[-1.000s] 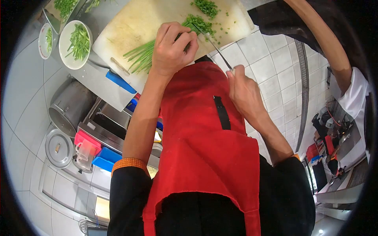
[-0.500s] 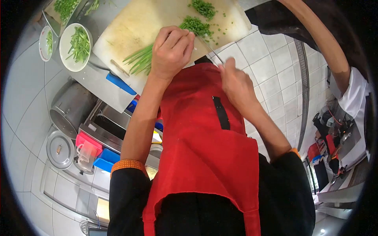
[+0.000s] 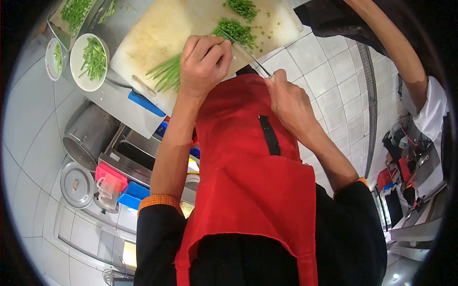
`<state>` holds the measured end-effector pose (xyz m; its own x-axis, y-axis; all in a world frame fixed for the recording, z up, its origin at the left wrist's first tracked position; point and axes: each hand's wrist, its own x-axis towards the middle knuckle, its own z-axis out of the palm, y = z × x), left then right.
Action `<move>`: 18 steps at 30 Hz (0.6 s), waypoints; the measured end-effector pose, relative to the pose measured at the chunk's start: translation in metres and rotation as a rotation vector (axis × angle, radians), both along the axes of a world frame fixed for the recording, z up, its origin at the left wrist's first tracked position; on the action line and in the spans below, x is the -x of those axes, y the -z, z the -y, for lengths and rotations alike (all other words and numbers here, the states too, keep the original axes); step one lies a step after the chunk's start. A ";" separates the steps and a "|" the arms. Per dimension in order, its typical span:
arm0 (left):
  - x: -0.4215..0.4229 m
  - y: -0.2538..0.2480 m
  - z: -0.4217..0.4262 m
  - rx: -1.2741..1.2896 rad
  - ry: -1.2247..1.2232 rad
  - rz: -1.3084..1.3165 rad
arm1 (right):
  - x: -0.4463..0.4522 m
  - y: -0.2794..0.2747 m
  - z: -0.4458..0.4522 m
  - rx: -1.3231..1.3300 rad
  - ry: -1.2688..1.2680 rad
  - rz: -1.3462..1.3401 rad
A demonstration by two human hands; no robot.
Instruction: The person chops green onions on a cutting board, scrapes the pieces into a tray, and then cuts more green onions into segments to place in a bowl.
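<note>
My left hand (image 3: 204, 64) is closed over a bunch of long green stalks (image 3: 166, 75) lying on a pale cutting board (image 3: 157, 31). In my right hand (image 3: 290, 97) is the handle of a knife (image 3: 253, 58), its blade reaching to the cut end of the bunch beside my left fingers. Chopped green pieces (image 3: 237, 32) are heaped just past the blade. A second small heap (image 3: 242, 8) lies further back on the board, with loose bits scattered to the right.
A white bowl (image 3: 89, 62) of cut greens and a smaller bowl (image 3: 54, 59) stand left of the board. Near them are a metal tray (image 3: 59, 35) and a blue-handled knife (image 3: 145, 104). A co-worker's arm (image 3: 393, 45) extends at the upper right.
My right hand and the knife have moved slightly left and up compared with a second ago. My left hand has shifted a little left, still on the bunch.
</note>
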<state>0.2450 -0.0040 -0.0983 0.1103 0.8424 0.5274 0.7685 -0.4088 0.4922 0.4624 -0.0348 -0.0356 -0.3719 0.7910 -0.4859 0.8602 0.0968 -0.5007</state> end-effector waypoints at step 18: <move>0.000 -0.002 0.001 0.046 0.002 -0.032 | -0.004 0.013 0.016 0.031 0.052 0.062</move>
